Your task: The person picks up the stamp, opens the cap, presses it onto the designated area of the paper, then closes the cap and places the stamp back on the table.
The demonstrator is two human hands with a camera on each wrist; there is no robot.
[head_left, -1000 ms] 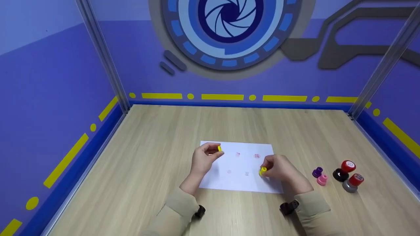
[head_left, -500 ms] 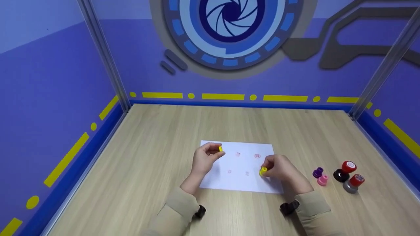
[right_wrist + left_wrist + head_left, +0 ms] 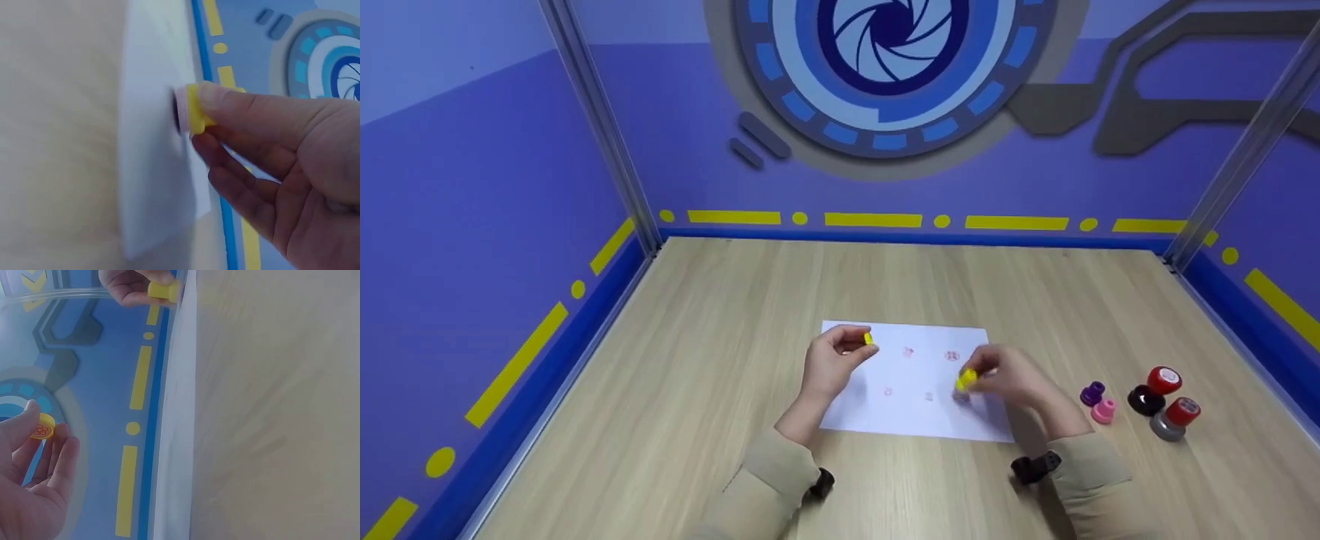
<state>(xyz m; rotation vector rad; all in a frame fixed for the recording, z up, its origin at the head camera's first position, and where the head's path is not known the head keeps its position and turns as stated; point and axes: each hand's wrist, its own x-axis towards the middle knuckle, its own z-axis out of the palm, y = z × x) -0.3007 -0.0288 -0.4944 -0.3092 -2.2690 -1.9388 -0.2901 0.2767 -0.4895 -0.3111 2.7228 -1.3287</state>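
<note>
My left hand pinches a small yellow stamp cap between thumb and fingers, over the upper left of a white sheet of paper. A red flower design shows on the cap's face. Between the thumb and fingers of my right hand is a yellow stamp, its pale base and dark face turned to the paper. The stamp is close over the sheet's right part and looks blurred. Several faint red prints mark the paper.
To the right of the paper stand a purple stamp and a pink stamp. Beyond them are a black stamp with a red top and a grey one with a red top. Blue-purple walls enclose the wooden table.
My right hand has risen slightly with the yellow stamp, which has tilted and come up off its earlier place on the paper. The left hand keeps its hold on the cap, nearly still.
</note>
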